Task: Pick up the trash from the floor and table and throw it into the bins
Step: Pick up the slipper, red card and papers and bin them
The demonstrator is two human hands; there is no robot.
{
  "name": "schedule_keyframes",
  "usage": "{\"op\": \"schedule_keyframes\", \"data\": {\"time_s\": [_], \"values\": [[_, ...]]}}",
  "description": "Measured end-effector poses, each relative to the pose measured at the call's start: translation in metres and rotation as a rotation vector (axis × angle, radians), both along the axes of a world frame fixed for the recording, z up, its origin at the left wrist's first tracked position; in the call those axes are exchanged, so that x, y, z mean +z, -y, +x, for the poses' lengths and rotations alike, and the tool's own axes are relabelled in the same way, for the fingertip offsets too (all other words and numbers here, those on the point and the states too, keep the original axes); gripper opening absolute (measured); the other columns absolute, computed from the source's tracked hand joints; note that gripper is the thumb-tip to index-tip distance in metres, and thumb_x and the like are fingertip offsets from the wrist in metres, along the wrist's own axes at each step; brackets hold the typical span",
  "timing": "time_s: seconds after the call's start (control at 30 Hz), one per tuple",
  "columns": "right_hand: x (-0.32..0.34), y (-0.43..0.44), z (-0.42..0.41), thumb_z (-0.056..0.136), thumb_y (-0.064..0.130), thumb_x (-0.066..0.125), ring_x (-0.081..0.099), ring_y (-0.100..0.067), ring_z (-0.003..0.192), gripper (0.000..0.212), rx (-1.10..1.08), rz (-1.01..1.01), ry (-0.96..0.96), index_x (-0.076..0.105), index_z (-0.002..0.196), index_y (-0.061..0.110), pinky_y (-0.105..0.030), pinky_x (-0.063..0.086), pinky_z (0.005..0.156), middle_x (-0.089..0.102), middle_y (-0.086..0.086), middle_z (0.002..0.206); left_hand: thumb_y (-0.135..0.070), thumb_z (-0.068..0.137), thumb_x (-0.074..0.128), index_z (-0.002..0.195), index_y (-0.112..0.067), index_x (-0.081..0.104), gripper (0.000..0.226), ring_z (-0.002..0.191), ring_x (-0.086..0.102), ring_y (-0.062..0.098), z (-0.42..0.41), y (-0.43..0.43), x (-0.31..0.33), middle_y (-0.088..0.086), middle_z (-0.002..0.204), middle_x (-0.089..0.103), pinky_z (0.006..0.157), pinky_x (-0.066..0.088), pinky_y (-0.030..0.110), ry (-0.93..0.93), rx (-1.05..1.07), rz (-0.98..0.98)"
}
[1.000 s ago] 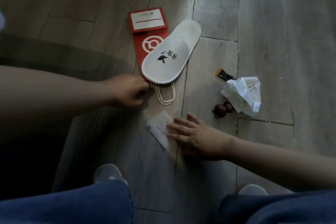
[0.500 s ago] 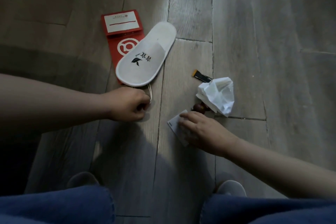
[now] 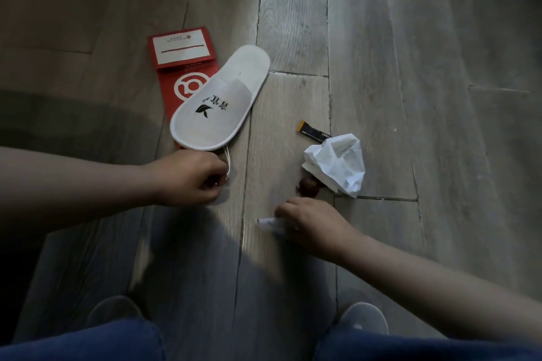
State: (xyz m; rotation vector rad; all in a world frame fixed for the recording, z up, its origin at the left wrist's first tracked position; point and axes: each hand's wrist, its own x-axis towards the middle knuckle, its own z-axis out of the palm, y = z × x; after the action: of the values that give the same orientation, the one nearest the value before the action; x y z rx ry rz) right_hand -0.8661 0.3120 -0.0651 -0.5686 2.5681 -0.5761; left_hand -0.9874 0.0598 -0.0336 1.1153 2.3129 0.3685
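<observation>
On the wooden floor lies a flat red paper bag (image 3: 173, 82) with a white disposable slipper (image 3: 223, 102) on top of it. My left hand (image 3: 190, 177) grips the bag's white cord handle (image 3: 228, 163) just below the slipper's heel. My right hand (image 3: 311, 221) pinches a small white paper slip (image 3: 268, 223) off the floor. Right of the slipper lie a crumpled white paper (image 3: 337, 163), a dark round fruit-like piece (image 3: 306, 186) and a black and orange sachet (image 3: 312, 132).
My knees in blue jeans fill the bottom edge, with my two grey slippers (image 3: 363, 321) on the floor in front of them. A dark shadowed area (image 3: 44, 120) lies at the left. Bare floor planks stretch to the right and far side.
My right hand went from lying flat on the paper slip to curling round it and lifting its edge. My left hand closed on the bag's cord handle. The view shifted slightly.
</observation>
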Motion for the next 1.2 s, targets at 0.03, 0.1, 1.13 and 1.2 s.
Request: {"op": "schedule_keyframes", "data": {"time_s": [0.03, 0.1, 1.13, 1.2], "values": [[0.002, -0.003, 0.001, 0.088, 0.027, 0.062, 0.059, -0.018, 0.094, 0.024, -0.032, -0.023, -0.031, 0.061, 0.111, 0.02, -0.026, 0.042, 0.071, 0.06, 0.002, 0.106, -0.031, 0.081, 0.061, 0.078, -0.018, 0.061, 0.013, 0.069, 0.053, 0.008, 0.0, -0.003, 0.001, -0.006, 0.078, 0.058, 0.063, 0.043, 0.024, 0.011, 0.001, 0.01], [0.007, -0.012, 0.001, 0.085, 0.023, 0.065, 0.06, -0.017, 0.086, 0.015, -0.152, -0.072, -0.091, 0.063, 0.1, 0.02, -0.025, 0.039, 0.065, 0.06, 0.005, 0.096, -0.025, 0.083, 0.064, 0.079, -0.019, 0.062, 0.007, 0.07, 0.053, 0.006, 0.0, -0.008, 0.003, -0.008, 0.079, 0.058, 0.063, 0.043, 0.02, 0.028, 0.015, 0.04], [-0.016, -0.062, -0.052, 0.061, 0.078, 0.066, -0.029, -0.031, 0.143, 0.123, -0.288, 0.191, -0.136, -0.002, 0.153, 0.034, -0.058, -0.003, 0.115, -0.023, -0.002, 0.159, -0.029, 0.085, 0.064, 0.082, -0.027, 0.06, 0.005, 0.073, 0.055, 0.003, -0.01, -0.018, 0.004, -0.012, 0.081, 0.058, 0.065, 0.05, 0.024, 0.035, 0.036, 0.024], [-0.017, -0.059, -0.06, 0.062, 0.078, 0.064, -0.024, -0.031, 0.145, 0.121, -0.279, 0.226, -0.119, 0.001, 0.154, 0.032, -0.058, 0.003, 0.115, -0.016, -0.003, 0.161, -0.03, 0.085, 0.064, 0.079, -0.03, 0.058, 0.008, 0.072, 0.054, 0.001, -0.013, -0.016, 0.003, -0.013, 0.079, 0.057, 0.065, 0.049, 0.024, 0.031, 0.048, 0.03]]}}
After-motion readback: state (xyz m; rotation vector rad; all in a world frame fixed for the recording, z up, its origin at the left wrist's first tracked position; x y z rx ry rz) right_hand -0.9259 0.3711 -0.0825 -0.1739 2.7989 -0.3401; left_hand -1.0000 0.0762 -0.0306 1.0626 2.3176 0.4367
